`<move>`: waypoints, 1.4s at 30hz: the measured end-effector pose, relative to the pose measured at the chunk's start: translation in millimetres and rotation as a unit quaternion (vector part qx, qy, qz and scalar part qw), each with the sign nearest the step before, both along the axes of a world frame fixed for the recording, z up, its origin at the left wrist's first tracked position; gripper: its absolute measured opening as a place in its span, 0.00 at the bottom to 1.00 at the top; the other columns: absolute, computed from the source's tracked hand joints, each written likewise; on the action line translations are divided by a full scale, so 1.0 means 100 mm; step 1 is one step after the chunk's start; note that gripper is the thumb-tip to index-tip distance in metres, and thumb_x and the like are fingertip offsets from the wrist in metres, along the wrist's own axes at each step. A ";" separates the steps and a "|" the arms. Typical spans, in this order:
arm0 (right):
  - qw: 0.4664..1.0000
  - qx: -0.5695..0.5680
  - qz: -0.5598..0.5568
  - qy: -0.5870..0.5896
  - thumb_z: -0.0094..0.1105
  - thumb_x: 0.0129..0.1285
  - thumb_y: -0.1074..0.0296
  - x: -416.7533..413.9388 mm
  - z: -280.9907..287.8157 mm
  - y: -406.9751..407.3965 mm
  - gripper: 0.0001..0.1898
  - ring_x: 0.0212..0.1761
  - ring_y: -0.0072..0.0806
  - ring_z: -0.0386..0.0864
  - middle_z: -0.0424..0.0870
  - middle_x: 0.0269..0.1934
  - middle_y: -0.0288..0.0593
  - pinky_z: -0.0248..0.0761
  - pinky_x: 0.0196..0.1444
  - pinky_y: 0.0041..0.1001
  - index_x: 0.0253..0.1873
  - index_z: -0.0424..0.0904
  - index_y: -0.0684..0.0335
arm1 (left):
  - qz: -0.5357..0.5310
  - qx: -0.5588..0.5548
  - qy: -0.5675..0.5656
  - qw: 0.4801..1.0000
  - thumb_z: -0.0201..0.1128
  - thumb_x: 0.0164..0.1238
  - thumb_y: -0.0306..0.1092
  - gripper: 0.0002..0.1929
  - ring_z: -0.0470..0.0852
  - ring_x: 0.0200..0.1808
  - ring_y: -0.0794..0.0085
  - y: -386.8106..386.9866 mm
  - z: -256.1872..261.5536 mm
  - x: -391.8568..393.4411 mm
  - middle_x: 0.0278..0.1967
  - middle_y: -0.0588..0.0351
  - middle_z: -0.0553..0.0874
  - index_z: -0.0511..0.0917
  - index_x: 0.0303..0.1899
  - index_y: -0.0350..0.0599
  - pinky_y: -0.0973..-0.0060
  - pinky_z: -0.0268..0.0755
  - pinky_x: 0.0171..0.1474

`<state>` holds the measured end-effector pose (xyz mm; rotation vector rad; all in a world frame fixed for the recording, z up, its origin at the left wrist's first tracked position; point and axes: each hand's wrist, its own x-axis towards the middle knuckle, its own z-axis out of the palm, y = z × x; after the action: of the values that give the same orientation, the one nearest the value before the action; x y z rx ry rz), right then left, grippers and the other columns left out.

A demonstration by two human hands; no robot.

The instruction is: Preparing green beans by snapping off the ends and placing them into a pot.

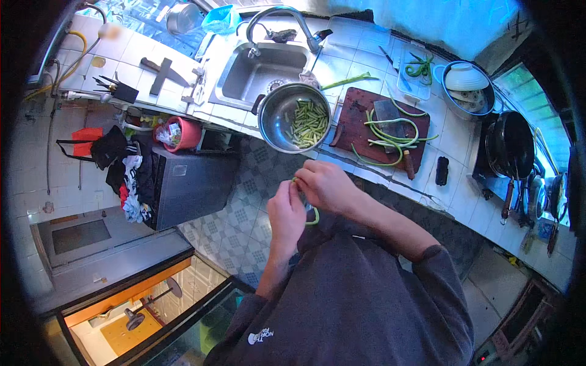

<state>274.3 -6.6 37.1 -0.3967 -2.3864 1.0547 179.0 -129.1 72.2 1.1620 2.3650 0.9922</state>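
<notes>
My left hand (285,214) and my right hand (328,185) meet in front of my chest, fingertips pinched together on one long green bean (313,217). Its loose end curls below my fingers; much of it is hidden by my hands. Just beyond them, at the counter's edge, a steel pot (274,123) holds many short cut bean pieces (309,122). Several whole long beans (389,132) lie in loops on a dark wooden cutting board (355,105) to the right of the pot. A cleaver (388,120) rests under these beans, its wooden handle (409,165) towards me.
Behind the pot is a steel sink (256,68) with a curved faucet (279,10). A plastic container (412,87) with green peppers (419,68), a pot of bowls (466,87) and a black wok (512,142) stand rightward. A knife (176,75) lies left of the sink.
</notes>
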 end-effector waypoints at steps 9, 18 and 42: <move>0.999 0.005 -0.035 0.007 0.64 0.61 0.69 -0.64 0.01 -0.05 0.06 0.41 0.53 0.86 0.83 0.36 0.55 0.81 0.45 0.48 0.35 0.83 0.66 | 0.095 -0.001 0.044 0.995 0.57 0.83 0.33 0.09 0.88 0.41 0.34 -0.04 0.16 -0.24 0.34 0.35 0.88 0.82 0.44 0.39 0.47 0.76 0.39; 0.978 0.114 -0.156 -0.075 0.54 0.74 0.67 -0.99 -0.88 1.21 0.11 0.47 0.63 0.86 0.87 0.44 0.65 0.79 0.53 0.53 0.43 0.82 0.70 | -0.028 0.092 -0.079 0.992 0.53 0.85 0.26 0.12 0.84 0.31 0.64 0.00 0.07 -0.07 0.30 0.52 0.84 0.83 0.57 0.35 0.66 0.78 0.41; 0.993 -0.046 0.098 -0.052 0.68 0.68 0.71 0.34 0.00 0.23 0.06 0.42 0.54 0.87 0.87 0.39 0.53 0.80 0.45 0.45 0.45 0.85 0.66 | -0.147 -0.037 -0.149 0.977 0.57 0.86 0.38 0.14 0.91 0.36 0.61 -0.10 -0.32 -0.20 0.33 0.45 0.89 0.83 0.48 0.35 0.60 0.80 0.42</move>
<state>308.3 16.4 37.1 -0.2589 -2.5144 1.2639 159.1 -139.4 39.8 1.1973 1.9162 0.8968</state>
